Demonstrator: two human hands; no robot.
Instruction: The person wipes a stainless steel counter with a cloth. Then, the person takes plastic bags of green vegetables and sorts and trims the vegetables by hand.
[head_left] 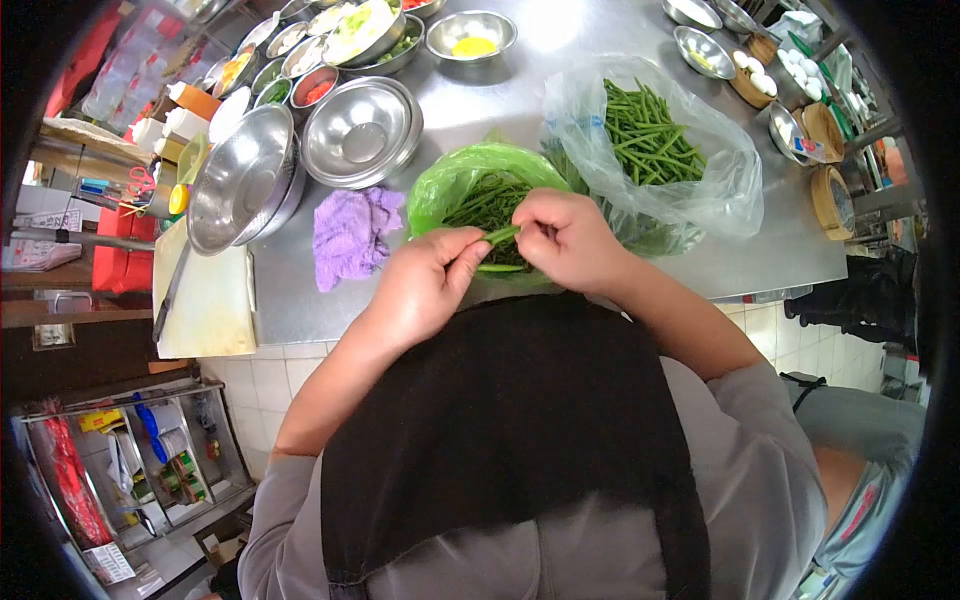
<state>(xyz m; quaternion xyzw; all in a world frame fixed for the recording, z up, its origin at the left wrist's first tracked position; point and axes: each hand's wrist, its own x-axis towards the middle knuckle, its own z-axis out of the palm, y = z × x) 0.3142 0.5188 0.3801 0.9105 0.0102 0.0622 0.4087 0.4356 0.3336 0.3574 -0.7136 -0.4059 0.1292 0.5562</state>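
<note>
Between my two hands is a green bean (pixel 501 235). My left hand (pixel 422 278) pinches one end between thumb and fingers, and my right hand (pixel 574 238), curled closed, grips the other. Both hands are over the near side of a green plastic bag (pixel 430 192), which stands open and holds thin green pieces and stems (pixel 487 198). To its right, a clear plastic bag (pixel 733 188) lies open with a heap of whole green beans (pixel 650 135) in it. My fingers partly cover the bean and the green bag's contents.
A purple cloth (pixel 355 240) lies left of my left hand. Further left are steel colanders (pixel 240 180), stacked steel bowls (pixel 362 130) and a cutting board (pixel 205 300) with a knife (pixel 172 295) at its edge. Behind stands a bowl with yellow contents (pixel 472 46). Another person (pixel 870 440) is at right.
</note>
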